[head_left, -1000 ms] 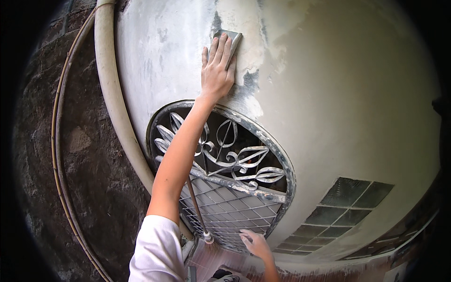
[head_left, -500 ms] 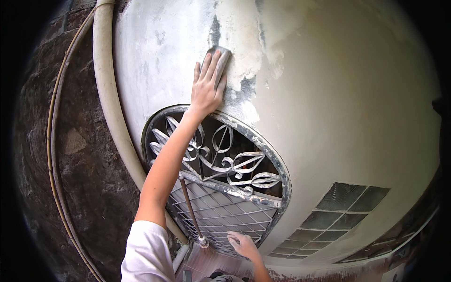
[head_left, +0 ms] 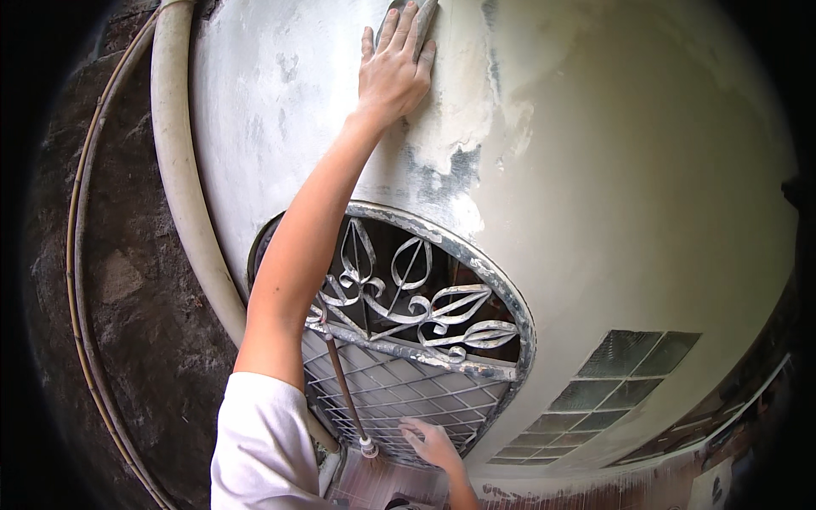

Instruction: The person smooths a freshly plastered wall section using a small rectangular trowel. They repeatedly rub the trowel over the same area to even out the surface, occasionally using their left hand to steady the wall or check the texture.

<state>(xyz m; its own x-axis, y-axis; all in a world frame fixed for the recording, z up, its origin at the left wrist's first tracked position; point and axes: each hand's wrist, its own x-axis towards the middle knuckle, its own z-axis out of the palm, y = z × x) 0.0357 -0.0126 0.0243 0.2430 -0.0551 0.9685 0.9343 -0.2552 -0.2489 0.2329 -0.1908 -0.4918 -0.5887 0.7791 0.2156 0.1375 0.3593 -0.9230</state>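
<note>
High on the white plastered wall (head_left: 340,153), my left hand (head_left: 396,78) presses a flat grey sanding pad (head_left: 426,20) against the surface. Its fingers lie over the pad, which is partly covered by them and cut off by the top edge. Below that hand, the plaster has rough pale patches and a bare grey patch (head_left: 459,174). My right hand (head_left: 432,442) hangs low in front of the metal gate's lattice (head_left: 408,395), its dusty fingers loosely apart and holding nothing.
An arched gate with peeling scrollwork (head_left: 416,306) stands below. A brown-handled broom (head_left: 344,382) leans against it. To the left, a pale pipe (head_left: 183,161) and thin cane-like pole (head_left: 75,246) run along a dark rough wall (head_left: 136,331). Glass-block panes (head_left: 629,353) sit at right.
My left hand has slid the sanding pad up the wall to the top edge of view. The right hand has shifted slightly left. The view has moved a little.
</note>
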